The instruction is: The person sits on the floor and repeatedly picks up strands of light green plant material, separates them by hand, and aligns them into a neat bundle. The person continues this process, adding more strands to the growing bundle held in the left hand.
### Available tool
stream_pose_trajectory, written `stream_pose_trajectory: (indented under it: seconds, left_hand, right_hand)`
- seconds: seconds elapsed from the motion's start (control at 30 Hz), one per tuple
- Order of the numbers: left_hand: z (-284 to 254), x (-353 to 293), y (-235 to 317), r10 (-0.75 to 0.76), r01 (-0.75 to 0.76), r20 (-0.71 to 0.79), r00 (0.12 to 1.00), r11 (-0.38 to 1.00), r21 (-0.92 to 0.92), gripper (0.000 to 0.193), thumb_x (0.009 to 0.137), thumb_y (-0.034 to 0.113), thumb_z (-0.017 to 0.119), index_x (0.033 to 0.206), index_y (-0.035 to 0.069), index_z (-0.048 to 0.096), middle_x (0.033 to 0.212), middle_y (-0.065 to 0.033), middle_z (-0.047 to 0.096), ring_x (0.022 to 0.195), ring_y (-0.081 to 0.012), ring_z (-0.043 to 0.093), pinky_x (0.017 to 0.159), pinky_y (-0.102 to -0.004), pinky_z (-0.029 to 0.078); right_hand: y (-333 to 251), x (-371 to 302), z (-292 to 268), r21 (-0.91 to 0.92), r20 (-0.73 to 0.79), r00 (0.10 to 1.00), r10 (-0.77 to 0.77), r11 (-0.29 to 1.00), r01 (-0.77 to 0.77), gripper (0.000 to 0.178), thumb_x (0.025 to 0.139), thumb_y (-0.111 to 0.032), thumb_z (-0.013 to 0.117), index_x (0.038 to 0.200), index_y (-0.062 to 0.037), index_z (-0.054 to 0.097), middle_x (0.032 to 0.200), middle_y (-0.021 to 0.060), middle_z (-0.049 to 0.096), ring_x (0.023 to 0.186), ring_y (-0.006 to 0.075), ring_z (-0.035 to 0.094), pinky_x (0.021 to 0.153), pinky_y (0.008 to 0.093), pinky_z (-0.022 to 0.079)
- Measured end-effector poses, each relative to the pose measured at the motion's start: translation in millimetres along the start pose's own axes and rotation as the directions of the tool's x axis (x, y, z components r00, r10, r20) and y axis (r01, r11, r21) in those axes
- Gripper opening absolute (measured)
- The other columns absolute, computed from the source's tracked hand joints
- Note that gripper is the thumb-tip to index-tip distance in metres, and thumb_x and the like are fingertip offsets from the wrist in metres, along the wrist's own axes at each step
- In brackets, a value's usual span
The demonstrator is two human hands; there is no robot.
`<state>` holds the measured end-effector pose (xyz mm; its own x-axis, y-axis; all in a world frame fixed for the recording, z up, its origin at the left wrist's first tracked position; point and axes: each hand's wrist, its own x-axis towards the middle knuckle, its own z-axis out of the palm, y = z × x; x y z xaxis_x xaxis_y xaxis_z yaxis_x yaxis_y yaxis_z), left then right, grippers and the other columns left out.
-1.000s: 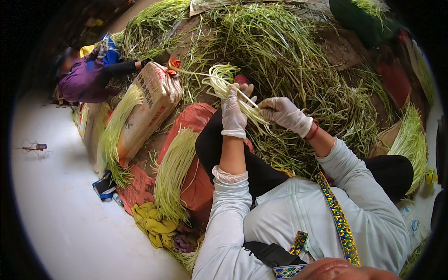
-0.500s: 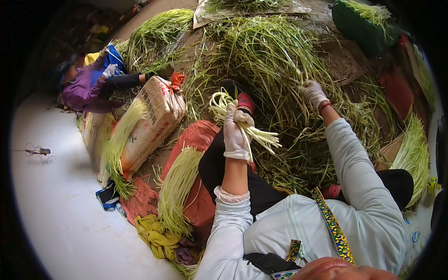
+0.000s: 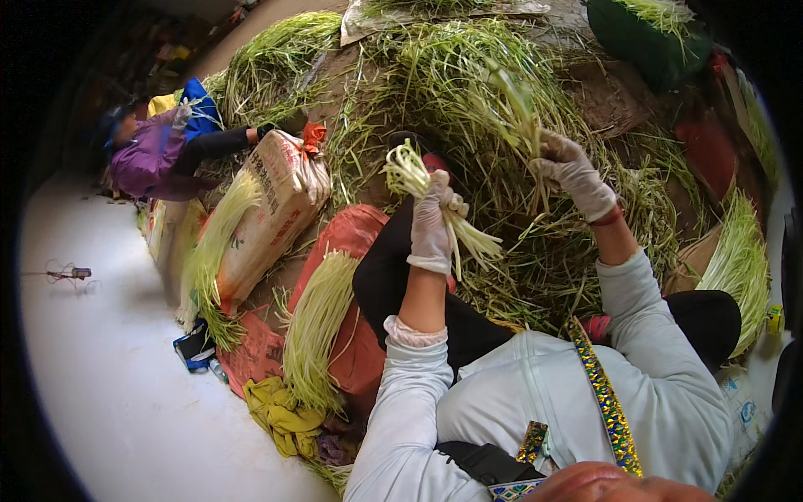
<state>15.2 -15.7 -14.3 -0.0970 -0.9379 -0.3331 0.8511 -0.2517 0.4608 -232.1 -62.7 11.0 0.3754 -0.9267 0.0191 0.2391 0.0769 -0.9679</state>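
Observation:
My left hand [image 3: 432, 219], in a whitish glove, is closed round a small bunch of pale green stalks [image 3: 407, 171]. Their ends stick out above the fist, and thinner ends fan out below it to the right. My right hand [image 3: 577, 173], gloved too, pinches a leafy green stalk [image 3: 525, 125] held upright over the pile; its upper part is blurred. Beneath and beyond both hands spreads a large heap of long green leafy stalks [image 3: 468, 92]. The two hands are apart, with the heap between them.
Left of my knee, a bundle of pale stalks [image 3: 322, 322] lies over a red sack [image 3: 355, 238]. Further left, another bundle [image 3: 219, 243] rests on a white printed sack [image 3: 280, 197]. A person in purple [image 3: 155, 163] sits beyond. More stalks [image 3: 734, 263] lie at right.
My right hand has lifted a leafy stalk up from the heap and turned it upright. The left hand, still round its bunch, has shifted slightly right and tilted the stalks.

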Motion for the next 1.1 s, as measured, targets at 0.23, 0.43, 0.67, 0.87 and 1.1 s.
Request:
stream_pose_trajectory:
  seconds: [0.23, 0.43, 0.67, 0.87, 1.1]
  left_hand:
    - [15, -7, -11, 0.092, -0.078, -0.039, 0.995, 0.959, 0.272, 0.02, 0.079, 0.018, 0.07, 0.086, 0.015, 0.052, 0.062, 0.0048, 0.047, 0.046, -0.0088, 0.045, 0.045, -0.0257, 0.042]
    - [18, -8, -10, 0.134, -0.088, -0.078, 0.988, 0.9, 0.428, 0.019, 0.081, 0.004, 0.064, 0.091, 0.013, 0.051, 0.073, 0.0016, 0.054, 0.046, -0.0053, 0.047, 0.041, -0.0214, 0.043]
    - [7, -9, -17, 0.122, -0.119, -0.007, 0.993, 0.979, 0.165, 0.019, 0.083, 0.001, 0.058, 0.095, 0.012, 0.048, 0.069, 0.0011, 0.056, 0.045, -0.005, 0.048, 0.043, -0.0205, 0.041]
    - [-4, -7, 8, 0.246, -0.247, -0.021, 0.969, 0.964, -0.102, 0.017, 0.081, -0.001, 0.06, 0.092, 0.01, 0.053, 0.072, 0.0006, 0.057, 0.047, -0.005, 0.049, 0.045, -0.0201, 0.042]
    - [10, -10, 3, 0.254, -0.212, -0.188, 0.949, 0.953, 0.215, 0.018, 0.082, 0.0, 0.061, 0.09, 0.013, 0.051, 0.066, 0.0005, 0.056, 0.043, -0.0082, 0.049, 0.039, -0.023, 0.039]
  right_hand:
    - [38, -18, 37, -0.141, 0.093, 0.994, 0.058, 0.989, -0.045, 0.05, 0.08, 0.008, 0.06, 0.127, -0.0054, 0.048, 0.099, -0.0071, 0.056, 0.079, 0.0029, 0.048, 0.069, 0.0185, 0.043]
    - [38, -29, 60, -0.331, 0.228, 0.964, 0.14, 0.942, -0.058, 0.038, 0.08, -0.005, 0.066, 0.116, -0.0033, 0.055, 0.087, -0.0037, 0.057, 0.072, 0.0047, 0.05, 0.062, 0.019, 0.044]
    - [48, -22, 72, 0.16, -0.187, 0.961, 0.203, 0.972, -0.174, 0.013, 0.084, -0.016, 0.064, 0.091, -0.0055, 0.063, 0.071, -0.0024, 0.06, 0.051, 0.0052, 0.049, 0.047, 0.0194, 0.039]
    - [71, -35, -24, -0.361, -0.43, 0.899, 0.08, 0.898, -0.252, 0.018, 0.084, -0.02, 0.061, 0.085, -0.0012, 0.062, 0.067, 0.0035, 0.059, 0.055, 0.0111, 0.051, 0.05, 0.0256, 0.042]
    - [13, -40, -56, -0.847, -0.438, 0.879, 0.189, 0.241, -0.474, 0.038, 0.081, -0.037, 0.064, 0.093, -0.0016, 0.066, 0.083, 0.0145, 0.065, 0.072, 0.0198, 0.06, 0.067, 0.0332, 0.049]
